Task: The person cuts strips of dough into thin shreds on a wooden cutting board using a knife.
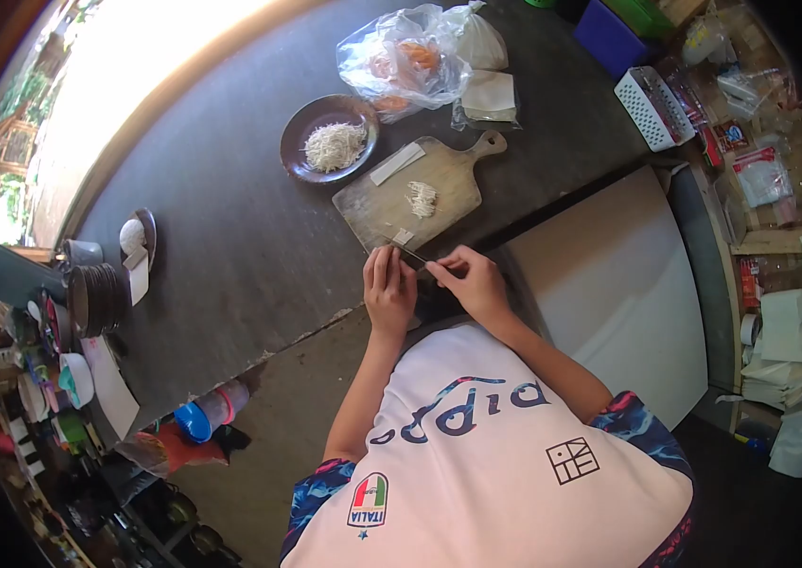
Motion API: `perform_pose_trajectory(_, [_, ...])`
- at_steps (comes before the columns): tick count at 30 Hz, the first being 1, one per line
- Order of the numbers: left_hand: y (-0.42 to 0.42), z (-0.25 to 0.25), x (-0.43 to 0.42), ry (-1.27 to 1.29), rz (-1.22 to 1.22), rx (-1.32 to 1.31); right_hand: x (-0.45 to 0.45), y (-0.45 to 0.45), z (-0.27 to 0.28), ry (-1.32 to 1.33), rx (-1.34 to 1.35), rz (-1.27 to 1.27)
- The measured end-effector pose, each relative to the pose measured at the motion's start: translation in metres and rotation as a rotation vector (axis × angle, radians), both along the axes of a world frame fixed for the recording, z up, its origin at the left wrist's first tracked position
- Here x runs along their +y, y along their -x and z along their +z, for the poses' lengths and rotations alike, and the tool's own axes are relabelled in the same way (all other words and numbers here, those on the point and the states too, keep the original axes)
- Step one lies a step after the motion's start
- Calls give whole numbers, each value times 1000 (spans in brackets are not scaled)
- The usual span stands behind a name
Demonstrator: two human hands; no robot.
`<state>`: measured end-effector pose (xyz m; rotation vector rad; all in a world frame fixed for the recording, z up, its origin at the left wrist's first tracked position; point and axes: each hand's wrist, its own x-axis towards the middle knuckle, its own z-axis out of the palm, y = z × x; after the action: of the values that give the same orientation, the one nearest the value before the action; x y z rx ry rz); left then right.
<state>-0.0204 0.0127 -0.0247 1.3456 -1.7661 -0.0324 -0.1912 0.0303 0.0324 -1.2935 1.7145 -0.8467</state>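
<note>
"Where are the pale pieces [403, 236]?"
"Near edge of the board [363, 204], by the left hand [388, 289], fingers bent, grip unclear; the right hand [472, 284] pinches a knife [410, 252]."
"What's done?"
"Shreds [422, 199] on board and plate [294, 142]; wider strips [398, 164] look uncut."

Around and beyond the left hand [389, 292] spreads a dark grey, smooth-topped table [221, 161] with a rough, chipped near edge. Far to that hand's left, white daylight [150, 66] glares beside green foliage [27, 93]; below it shows dull brown-grey floor [287, 402]. Right of the right hand [475, 282] lie a broad, pale, flat panel [609, 293] and, farther out, light-brown wooden shelving [784, 240].
</note>
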Motion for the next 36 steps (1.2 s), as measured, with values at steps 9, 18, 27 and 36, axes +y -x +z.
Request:
perform_pose_trajectory(9, [1, 1, 1, -7, 8, 6, 17, 11, 8, -26, 42, -25])
perform_pose_trajectory(18, [-2, -1, 1, -6, 4, -33, 0, 3, 10, -42, -28, 9])
perform_pose_trajectory(27, [1, 3, 3, -37, -3, -4, -5, -2, 3, 15, -5, -13])
perform_pose_trajectory(36, [1, 5, 3, -18, 19, -25, 5, 6, 3, -7, 25, 9])
